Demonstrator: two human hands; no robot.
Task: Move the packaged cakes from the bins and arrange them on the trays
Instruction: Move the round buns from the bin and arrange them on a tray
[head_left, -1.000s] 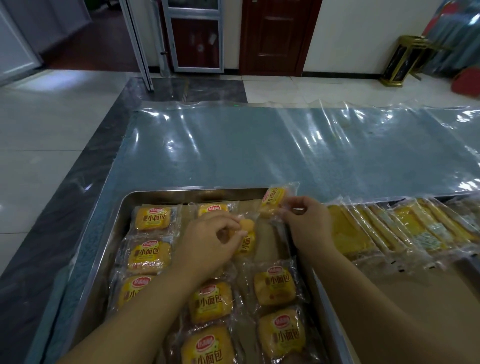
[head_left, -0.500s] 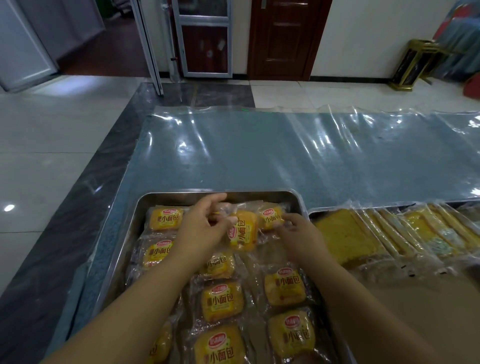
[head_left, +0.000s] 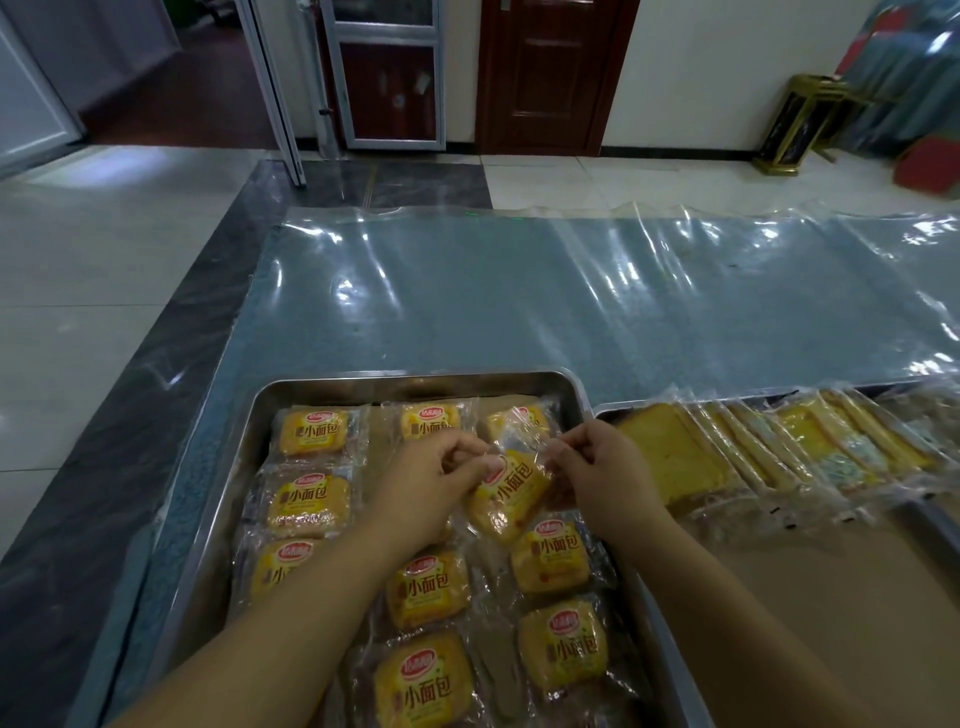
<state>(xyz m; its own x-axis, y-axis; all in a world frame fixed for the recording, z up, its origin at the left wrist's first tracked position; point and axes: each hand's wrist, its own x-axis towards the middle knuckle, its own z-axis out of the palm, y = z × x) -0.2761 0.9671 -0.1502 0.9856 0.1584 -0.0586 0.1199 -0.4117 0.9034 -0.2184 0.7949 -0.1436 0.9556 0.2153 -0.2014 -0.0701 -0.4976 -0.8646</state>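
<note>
One yellow wrapped cake (head_left: 519, 422) now lies in the rectangular steel tray's (head_left: 415, 378) far right corner, so I've brought the right hand (head_left: 608, 478) over to the tilted yellow cake in clear wrapper (head_left: 511, 496) that the left hand (head_left: 426, 488) carries. Both hands' fingers pinch it above the gap just nearer; I reckon that slot's next.

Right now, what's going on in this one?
A person is arranging packaged cakes on a rectangular steel tray. The left hand and right hand each pinch the clear wrapper of one yellow small cake. They hold it tilted over a gap in the tray's right-hand column. Other wrapped yellow cakes already lie in rows around it. To the right, overlapping packets of sliced cake lie in a row.
</note>
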